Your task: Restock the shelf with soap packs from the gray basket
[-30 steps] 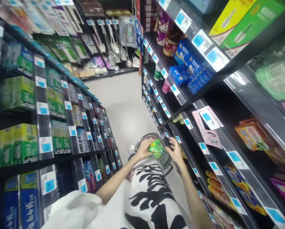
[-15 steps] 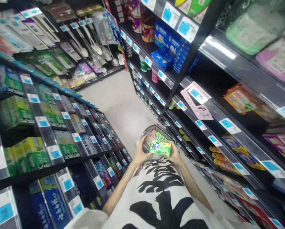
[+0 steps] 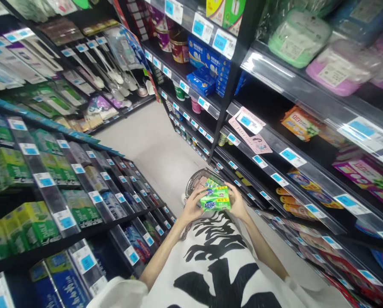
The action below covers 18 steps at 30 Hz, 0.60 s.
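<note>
Between my two hands I hold a bright green soap pack (image 3: 215, 199) with blue lettering and a yellow patch, in front of my body at waist height. My left hand (image 3: 191, 208) grips its left end, fingers curled over the top. On the opposite end, my right hand (image 3: 238, 202) presses with thumb and fingers. Just behind the pack is a dark shopping basket (image 3: 191, 181) with a slotted rim. A brownish-pink item and something green show inside it, partly hidden by the pack and my hands.
Shelves of toothpaste boxes (image 3: 31, 222) run along my left. On the right, shelves hold orange soap packs (image 3: 302, 122), blue boxes (image 3: 201, 80) and wrapped green soap boxes (image 3: 298, 36). Brushes (image 3: 88, 68) hang at the aisle's end. A pale floor (image 3: 146, 132) lies between the shelves.
The soap pack has been tipped in my hands, so a side face with lettering now shows below the top face. My view has shifted slightly to the right.
</note>
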### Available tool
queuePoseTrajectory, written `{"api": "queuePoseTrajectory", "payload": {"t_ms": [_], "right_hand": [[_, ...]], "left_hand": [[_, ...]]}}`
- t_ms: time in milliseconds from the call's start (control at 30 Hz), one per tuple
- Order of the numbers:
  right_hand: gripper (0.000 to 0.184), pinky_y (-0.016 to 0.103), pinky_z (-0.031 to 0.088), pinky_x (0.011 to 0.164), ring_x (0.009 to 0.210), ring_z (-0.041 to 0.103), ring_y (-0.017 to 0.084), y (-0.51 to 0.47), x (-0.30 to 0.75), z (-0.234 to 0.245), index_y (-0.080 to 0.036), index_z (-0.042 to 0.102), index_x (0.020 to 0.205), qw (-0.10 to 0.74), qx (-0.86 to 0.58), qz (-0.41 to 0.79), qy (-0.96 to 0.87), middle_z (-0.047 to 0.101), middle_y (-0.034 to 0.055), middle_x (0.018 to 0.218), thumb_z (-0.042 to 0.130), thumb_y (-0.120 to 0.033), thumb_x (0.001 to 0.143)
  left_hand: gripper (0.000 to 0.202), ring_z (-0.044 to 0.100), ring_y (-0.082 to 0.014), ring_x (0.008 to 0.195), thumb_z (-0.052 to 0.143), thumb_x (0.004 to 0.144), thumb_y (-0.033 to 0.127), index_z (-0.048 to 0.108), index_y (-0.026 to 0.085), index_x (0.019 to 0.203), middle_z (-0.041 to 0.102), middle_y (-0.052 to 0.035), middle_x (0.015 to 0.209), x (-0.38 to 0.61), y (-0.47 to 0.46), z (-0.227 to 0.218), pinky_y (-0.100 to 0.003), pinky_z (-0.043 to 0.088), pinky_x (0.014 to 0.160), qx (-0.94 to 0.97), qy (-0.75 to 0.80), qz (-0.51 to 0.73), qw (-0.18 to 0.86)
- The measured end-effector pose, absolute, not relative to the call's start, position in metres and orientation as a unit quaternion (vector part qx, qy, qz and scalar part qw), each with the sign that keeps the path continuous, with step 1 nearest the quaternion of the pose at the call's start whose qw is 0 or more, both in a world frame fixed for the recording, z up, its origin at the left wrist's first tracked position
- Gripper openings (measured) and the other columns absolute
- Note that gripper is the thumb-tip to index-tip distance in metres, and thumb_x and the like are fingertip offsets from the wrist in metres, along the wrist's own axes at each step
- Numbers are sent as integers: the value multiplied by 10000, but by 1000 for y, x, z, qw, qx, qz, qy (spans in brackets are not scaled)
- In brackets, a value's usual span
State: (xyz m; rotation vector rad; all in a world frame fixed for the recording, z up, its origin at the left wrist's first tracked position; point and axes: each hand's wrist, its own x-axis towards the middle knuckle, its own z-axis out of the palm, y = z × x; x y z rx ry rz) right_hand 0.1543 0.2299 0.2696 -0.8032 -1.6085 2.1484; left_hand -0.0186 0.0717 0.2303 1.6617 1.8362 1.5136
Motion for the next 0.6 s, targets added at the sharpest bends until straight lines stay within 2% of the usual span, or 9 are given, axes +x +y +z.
{"api": "queuePoseTrajectory", "payload": {"t_ms": [133,200,300,367,467,600], "right_hand": [[1116,475,426,1171,1360,539,323,232,162,266,-232,449,1506,96,-259,740,-613,570,124,1455,977,-288,525],[1004,476,440,1155,1333,555,312,233,167,266,-227,511,1455,53,-254,753,-605,583,99,1438,958,-303,559],[765,425,551,1000,1159,653,275,231,171,263,-236,599,1347,25,-291,783,-549,663,70,1318,905,-336,653],[665,366,590,863,1030,697,253,227,171,256,-217,646,1257,11,-334,805,-491,719,63,1192,896,-354,657],[608,326,592,723,916,720,249,220,172,242,-175,671,1144,19,-408,823,-394,761,61,1014,906,-385,624],[561,338,589,612,815,731,252,215,176,233,-179,664,1086,61,-468,806,-358,770,59,969,865,-488,663]], "left_hand": [[527,613,-273,1290,650,884,224,546,266,1399,641,-126,1361,-16,59,227,-504,535,1091,539,655,504,164],[511,621,-284,1281,665,875,274,572,253,1377,655,-126,1349,-16,50,225,-510,534,1096,532,664,486,201],[585,621,-284,1283,704,846,286,554,267,1411,655,-108,1367,-15,40,221,-492,529,1109,537,654,477,240],[658,613,-282,1293,726,823,274,522,277,1449,639,-96,1395,-15,37,218,-485,515,1127,536,649,473,261],[754,588,-293,1321,765,813,312,470,269,1505,592,-106,1455,-14,40,218,-492,491,1149,513,655,459,312],[785,469,-298,1444,731,884,403,378,283,1576,482,-113,1568,-18,64,225,-509,376,1239,505,629,462,370]]}}
